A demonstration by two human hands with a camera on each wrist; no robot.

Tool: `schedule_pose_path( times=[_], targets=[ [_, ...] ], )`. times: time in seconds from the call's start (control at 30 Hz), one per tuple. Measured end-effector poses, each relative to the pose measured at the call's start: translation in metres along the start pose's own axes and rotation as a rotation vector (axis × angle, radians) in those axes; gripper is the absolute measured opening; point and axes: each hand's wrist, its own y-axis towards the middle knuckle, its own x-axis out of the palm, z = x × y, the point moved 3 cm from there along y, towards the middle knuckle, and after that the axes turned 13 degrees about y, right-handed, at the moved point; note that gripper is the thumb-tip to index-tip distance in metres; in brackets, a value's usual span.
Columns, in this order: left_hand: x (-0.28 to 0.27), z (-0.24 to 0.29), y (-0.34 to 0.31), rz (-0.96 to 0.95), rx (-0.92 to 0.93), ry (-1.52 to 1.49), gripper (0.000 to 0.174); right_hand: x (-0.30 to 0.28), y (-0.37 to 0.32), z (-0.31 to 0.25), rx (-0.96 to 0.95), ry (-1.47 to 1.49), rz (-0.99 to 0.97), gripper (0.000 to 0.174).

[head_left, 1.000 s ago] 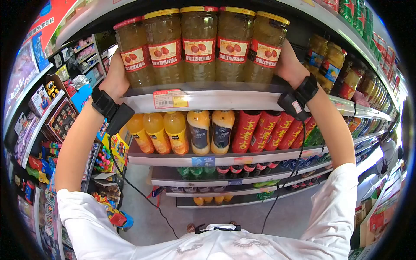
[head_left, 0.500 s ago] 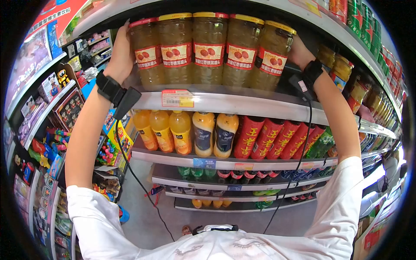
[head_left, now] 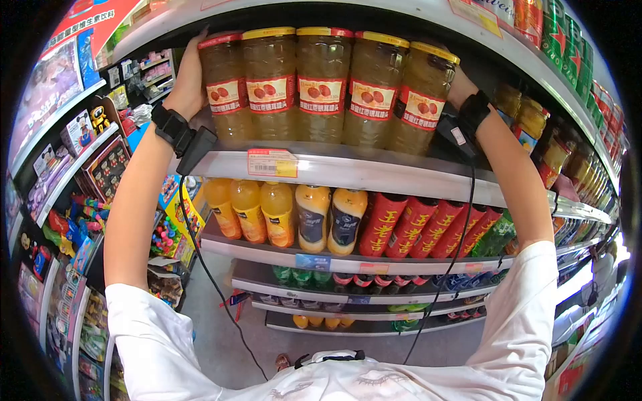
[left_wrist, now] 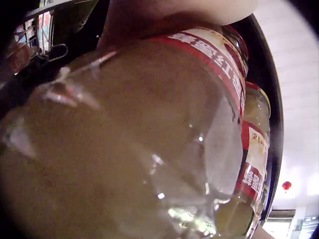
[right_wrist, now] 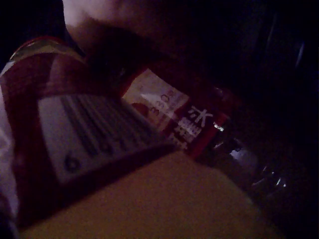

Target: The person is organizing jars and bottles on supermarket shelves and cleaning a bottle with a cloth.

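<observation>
Five-wide, several tall glass jars with red-and-cream date labels and red or yellow lids stand in a row on a shelf [head_left: 368, 170]. My left hand [head_left: 188, 83] lies along the outer side of the leftmost jar [head_left: 227, 123], fingers extended toward its lid. At the other end, my right hand [head_left: 460, 87] reaches beside and behind the rightmost jar [head_left: 408, 137], which leans slightly; its fingers are hidden. The left wrist view is filled by a jar's clear side [left_wrist: 124, 139] below the hand [left_wrist: 184, 10]. A barcode label [right_wrist: 94, 134] shows darkly in the right wrist view.
Below are orange drink bottles [head_left: 244, 214], red cans or bottles [head_left: 384, 224] and lower shelves of drinks. Other jars [head_left: 531, 120] stand to the right. A shelf edge [head_left: 321, 10] overhangs the row. Toys hang at left, and cables [head_left: 204, 267] trail from both wrists.
Both hands have reached farther in over the shelf along the outer jars. The head view has shifted a little; the row of jars keeps nearly the same place on the shelf.
</observation>
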Motion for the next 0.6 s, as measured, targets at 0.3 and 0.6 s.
schedule_pose_path(
  times=[0.3,0.6],
  targets=[
    [0.003,-0.002,-0.004,0.036,-0.017,-0.004,0.041,-0.008,-0.004,-0.007,0.099,0.002,-0.113,0.031],
    [0.004,0.005,-0.011,-0.051,0.048,0.062,0.046,0.035,-0.034,-0.021,-0.02,-0.052,0.18,0.034]
  ],
)
